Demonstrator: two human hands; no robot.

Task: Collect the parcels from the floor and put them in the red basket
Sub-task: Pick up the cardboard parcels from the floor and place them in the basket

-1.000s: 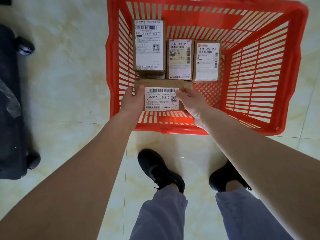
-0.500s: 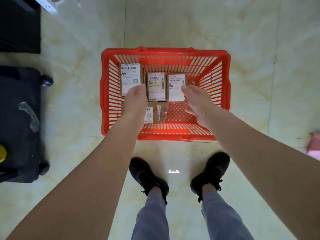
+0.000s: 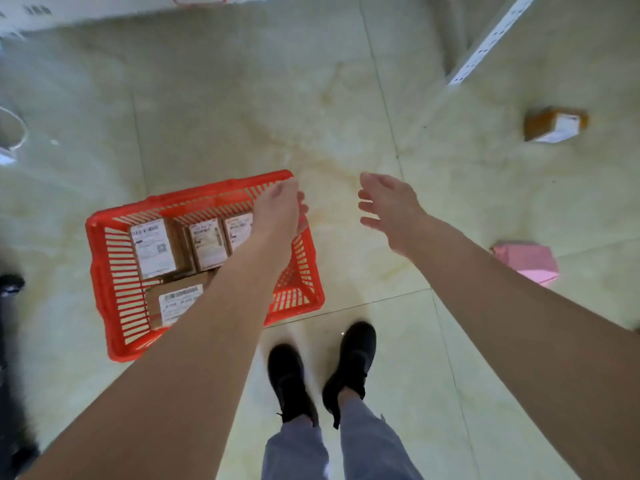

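The red basket (image 3: 104,268) stands on the floor at lower left and holds several brown labelled parcels; one of them (image 3: 152,247) stands at its back left, another (image 3: 175,301) lies flat at its front. My left hand (image 3: 280,211) hovers empty over the basket's right end, fingers loose. My right hand (image 3: 389,207) is open in the air to the right of the basket, holding nothing. A brown parcel with a white label (image 3: 554,124) lies on the floor at far right. A pink parcel (image 3: 526,259) lies on the floor just beyond my right forearm.
My two black shoes (image 3: 322,372) stand on pale floor tiles right of the basket. A white perforated shelf post (image 3: 491,39) rises at upper right. A dark wheeled case (image 3: 10,285) sits at the left edge. White objects lie at far left.
Both hands let go of the flat parcel and lifted out of the basket. My view rose and swung right, so the basket slid left and two floor parcels came into sight.
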